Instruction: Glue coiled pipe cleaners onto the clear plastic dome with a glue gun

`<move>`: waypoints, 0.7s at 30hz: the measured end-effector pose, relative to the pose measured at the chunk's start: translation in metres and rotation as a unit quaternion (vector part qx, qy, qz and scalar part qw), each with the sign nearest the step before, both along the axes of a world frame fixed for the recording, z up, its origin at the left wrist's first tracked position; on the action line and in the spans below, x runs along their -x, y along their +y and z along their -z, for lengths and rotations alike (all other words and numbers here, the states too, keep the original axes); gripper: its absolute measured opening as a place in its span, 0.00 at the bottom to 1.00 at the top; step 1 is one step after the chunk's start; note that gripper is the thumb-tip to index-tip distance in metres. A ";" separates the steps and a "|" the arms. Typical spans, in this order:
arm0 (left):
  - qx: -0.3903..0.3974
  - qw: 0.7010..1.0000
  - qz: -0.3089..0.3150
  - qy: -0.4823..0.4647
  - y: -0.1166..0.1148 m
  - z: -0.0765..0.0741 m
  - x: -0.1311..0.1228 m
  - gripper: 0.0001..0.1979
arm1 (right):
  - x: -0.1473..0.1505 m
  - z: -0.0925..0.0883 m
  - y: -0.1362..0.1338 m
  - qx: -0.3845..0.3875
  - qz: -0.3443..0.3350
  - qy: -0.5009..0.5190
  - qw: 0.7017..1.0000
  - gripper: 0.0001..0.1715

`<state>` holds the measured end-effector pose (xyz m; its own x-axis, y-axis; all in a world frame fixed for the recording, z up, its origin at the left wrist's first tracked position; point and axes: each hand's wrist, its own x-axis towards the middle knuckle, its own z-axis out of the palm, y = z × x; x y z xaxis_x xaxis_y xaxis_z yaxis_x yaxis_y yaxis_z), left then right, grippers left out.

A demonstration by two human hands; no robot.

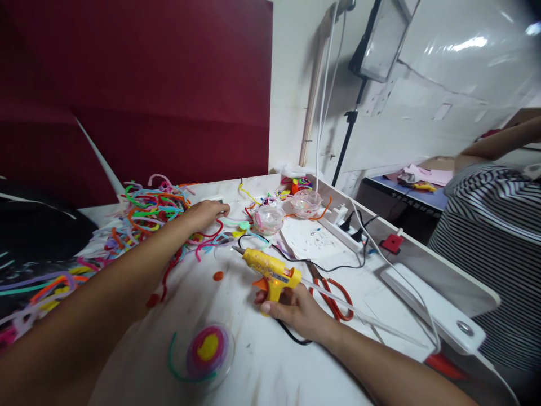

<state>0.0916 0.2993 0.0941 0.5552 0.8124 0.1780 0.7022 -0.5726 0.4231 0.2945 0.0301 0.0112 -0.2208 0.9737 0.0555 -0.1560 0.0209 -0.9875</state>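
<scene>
Holding: right hand (296, 310) wraps the grip of the glue gun (270, 269), fingers curled shut, above the desk (262, 372) centre.
Handling: judged light, rigid plastic; nozzle probably hot; take by the grip only.
Left hand (207, 214): fingers extended, close together, lying on pipe cleaners (147, 211) toward the far left edge.
Hidden: trigger finger behind the gun body; cord (291, 335) vanishes under the wrist.

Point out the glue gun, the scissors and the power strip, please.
glue gun (264, 264): head view, on its yellow barrel.
scissors (331, 306): head view, on the orange handles.
power strip (343, 235): head view, on its white top.
</scene>
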 end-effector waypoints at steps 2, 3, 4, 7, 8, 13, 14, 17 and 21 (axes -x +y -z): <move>-0.002 1.000 0.003 0.017 -0.002 -0.007 0.000 0.03 | 0.000 0.001 0.000 -0.003 0.002 0.002 1.000 0.27; -0.002 1.000 0.001 0.019 -0.003 -0.010 -0.001 0.03 | 0.000 0.001 0.001 -0.005 0.004 0.000 1.000 0.27; 0.000 1.000 -0.003 0.017 -0.004 -0.014 -0.001 0.03 | -0.001 0.001 0.001 -0.008 0.005 -0.002 1.000 0.26; 0.017 0.999 -0.028 -0.010 -0.007 -0.027 -0.001 0.04 | -0.001 0.000 0.001 -0.016 0.005 -0.008 1.000 0.25; 0.027 0.999 -0.035 -0.024 -0.009 -0.032 -0.001 0.06 | -0.001 0.000 0.001 -0.016 0.002 -0.006 1.000 0.25; 0.075 0.993 -0.022 -0.090 -0.023 -0.062 -0.018 0.06 | 0.000 0.003 0.001 0.001 -0.014 -0.007 1.000 0.27; 0.086 0.992 -0.009 -0.094 -0.027 -0.068 -0.026 0.06 | 0.001 0.004 0.001 0.002 -0.015 -0.010 1.000 0.27; 0.118 0.987 0.038 -0.099 -0.041 -0.081 -0.061 0.04 | 0.001 0.006 0.002 0.005 -0.018 -0.010 1.000 0.28; 0.153 0.974 0.154 -0.059 -0.058 -0.085 -0.119 0.03 | 0.001 0.009 0.003 0.017 -0.015 0.004 1.000 0.27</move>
